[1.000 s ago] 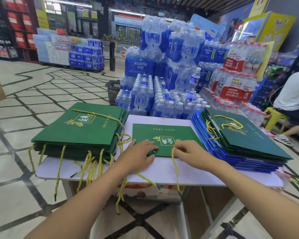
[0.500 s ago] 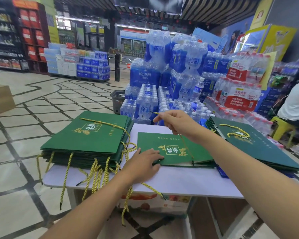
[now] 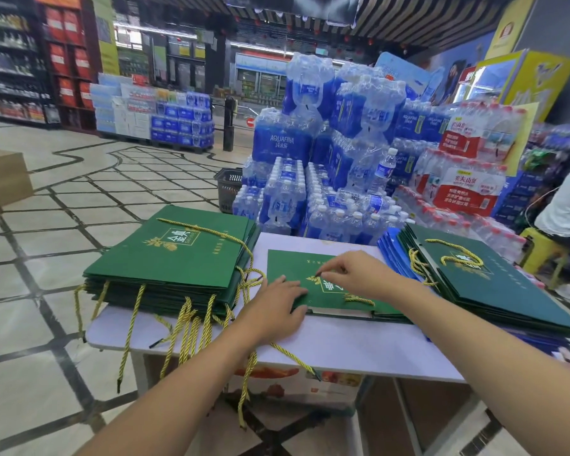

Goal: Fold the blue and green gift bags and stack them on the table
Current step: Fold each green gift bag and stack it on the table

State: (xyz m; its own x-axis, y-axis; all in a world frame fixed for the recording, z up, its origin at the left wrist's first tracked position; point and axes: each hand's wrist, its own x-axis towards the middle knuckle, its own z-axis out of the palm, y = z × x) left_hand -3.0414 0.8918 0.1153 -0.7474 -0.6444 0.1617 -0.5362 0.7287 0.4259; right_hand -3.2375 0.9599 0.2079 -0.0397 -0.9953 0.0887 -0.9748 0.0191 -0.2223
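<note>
Left hand (image 3: 273,307): I read it as flat, fingers straight, pressing down the near left corner of the green bag (image 3: 290,264).
Right hand (image 3: 362,274): fingers curled, thumb and forefinger pinching the gold cord (image 3: 359,300) over the bag's logo.
Bag position: folded flat on the table (image 3: 343,350), under both hands.
Left of left hand: green stack (image 3: 178,255), cords hanging off the table edge.
Right of right hand: second stack (image 3: 494,291), green on top, blue bags (image 3: 389,255) beneath.

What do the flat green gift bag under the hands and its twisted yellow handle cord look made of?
Flat green gift bag: likely stiff paper card, matte finish; it lies flat with crisp edges. Twisted yellow handle cord: seemingly synthetic rope, slightly shiny, spiral strands visible; fibre uncertain.
</note>
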